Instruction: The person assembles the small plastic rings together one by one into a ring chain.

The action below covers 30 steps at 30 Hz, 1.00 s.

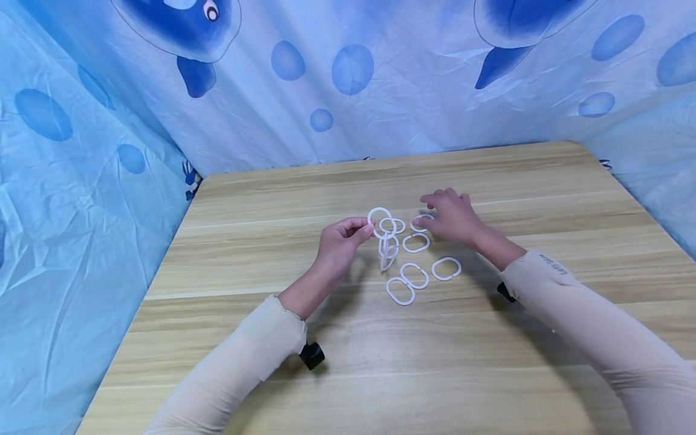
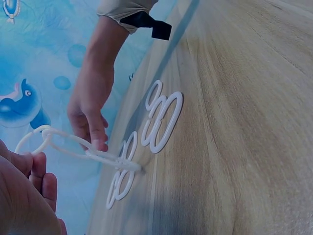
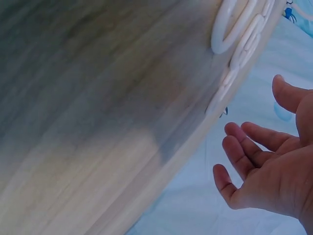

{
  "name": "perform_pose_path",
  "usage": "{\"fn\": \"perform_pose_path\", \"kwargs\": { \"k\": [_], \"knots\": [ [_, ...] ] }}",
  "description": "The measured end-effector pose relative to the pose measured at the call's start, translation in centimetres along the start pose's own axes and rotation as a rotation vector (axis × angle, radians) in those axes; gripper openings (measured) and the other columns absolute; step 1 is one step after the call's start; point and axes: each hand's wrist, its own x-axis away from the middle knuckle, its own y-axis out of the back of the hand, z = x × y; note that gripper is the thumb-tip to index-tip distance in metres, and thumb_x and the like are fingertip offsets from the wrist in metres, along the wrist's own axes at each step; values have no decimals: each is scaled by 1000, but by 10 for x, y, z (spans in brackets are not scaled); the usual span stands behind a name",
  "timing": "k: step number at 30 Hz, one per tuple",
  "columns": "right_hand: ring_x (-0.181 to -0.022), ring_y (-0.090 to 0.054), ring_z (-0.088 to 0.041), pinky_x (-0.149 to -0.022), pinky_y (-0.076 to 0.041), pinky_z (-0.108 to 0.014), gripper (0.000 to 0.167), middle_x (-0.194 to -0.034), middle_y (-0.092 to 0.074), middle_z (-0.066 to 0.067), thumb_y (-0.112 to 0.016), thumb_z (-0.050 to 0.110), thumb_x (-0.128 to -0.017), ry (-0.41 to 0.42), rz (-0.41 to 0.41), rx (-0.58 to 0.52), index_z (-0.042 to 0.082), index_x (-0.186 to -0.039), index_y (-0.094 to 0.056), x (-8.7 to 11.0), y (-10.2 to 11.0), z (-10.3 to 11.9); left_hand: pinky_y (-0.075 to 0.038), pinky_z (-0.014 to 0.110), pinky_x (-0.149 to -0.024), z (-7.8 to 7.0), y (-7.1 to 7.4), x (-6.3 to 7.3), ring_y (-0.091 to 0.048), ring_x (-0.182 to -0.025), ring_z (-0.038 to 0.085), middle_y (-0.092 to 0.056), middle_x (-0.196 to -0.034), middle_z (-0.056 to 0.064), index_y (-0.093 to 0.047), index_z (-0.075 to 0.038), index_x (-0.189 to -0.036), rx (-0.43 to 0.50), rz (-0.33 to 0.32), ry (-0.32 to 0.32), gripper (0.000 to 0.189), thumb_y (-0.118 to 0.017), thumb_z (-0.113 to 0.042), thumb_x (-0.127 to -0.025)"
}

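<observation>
My left hand [image 1: 339,244] pinches a white plastic link between thumb and fingertips, at the top of a short chain of linked rings [image 2: 68,135]. The chain hangs down just right of those fingers, its lower end close over the tabletop. My right hand [image 1: 454,219] is above the far side of the loose links, fingers spread and relaxed, with nothing in its grasp in the right wrist view. Its thumb overlaps one white link [image 1: 412,225] in the head view. Nearer me lie other loose oval links, among them one at the right [image 1: 460,266] and one at the front [image 1: 401,304].
The links lie on a wood-grain table [image 1: 489,362]. A blue curtain [image 1: 239,121] with whale prints hangs behind the table and along its sides. Black wrist cameras, one of them the left camera [image 1: 312,356], sit under both sleeves.
</observation>
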Motion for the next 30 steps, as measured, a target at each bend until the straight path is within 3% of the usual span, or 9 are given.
{"fn": "perform_pose_path", "kwargs": {
  "k": [3,8,13,17,21,25,30],
  "knots": [
    [-113,-46,-40,-91,-29,-61,62,-119,-58,-24,-68,40,-87,-22,31,53,0,-133,-54,-2,-2,0,-47,35,-95,0,0,0,-62,-97,20,-66,-114,19,-67,3,-108,-11,-3,-5,21,-64,-10,-92],
    [-115,-46,-41,-93,-30,-63,66,-125,-56,-25,-68,47,-86,-55,43,148,2,-133,-55,-3,-6,3,-47,37,-95,-1,0,0,-62,-97,21,-68,-105,13,-66,6,-110,-19,-4,-13,24,-65,-10,-92],
    [-115,-46,-42,-95,-30,-64,70,-122,-57,-24,-67,53,-83,-89,49,218,3,-131,-57,-5,-10,7,-47,35,-94,-2,0,0,-62,-95,18,-68,-99,5,-66,5,-111,-33,-13,-5,25,-65,-11,-92],
    [-113,-47,-42,-95,-30,-64,69,-117,-59,-23,-66,56,-83,-101,65,263,3,-126,-61,-6,-14,11,-47,34,-93,-3,0,0,-62,-94,16,-68,-100,6,-66,4,-111,-37,-19,1,25,-65,-11,-92],
    [-103,-49,-37,-93,-30,-60,56,-103,-59,-18,-66,56,-83,-115,64,278,4,-102,-68,-7,-18,13,-46,40,-98,-2,0,0,-61,-93,16,-68,-101,7,-66,5,-110,-25,-20,1,24,-65,-11,-92],
    [-95,-48,-34,-91,-31,-58,49,-91,-55,-14,-66,54,-84,-126,53,308,7,-72,-61,-8,-21,16,-46,41,-97,-1,1,-1,-61,-91,15,-68,-101,9,-66,5,-109,-16,-22,0,23,-65,-9,-92],
    [-88,-49,-34,-88,-32,-56,50,-82,-53,-12,-66,50,-86,-124,31,332,10,-58,-54,-9,-23,20,-46,41,-96,-1,1,-1,-61,-94,20,-68,-97,5,-66,5,-110,-28,-26,6,23,-65,-10,-92]
  ]
}}
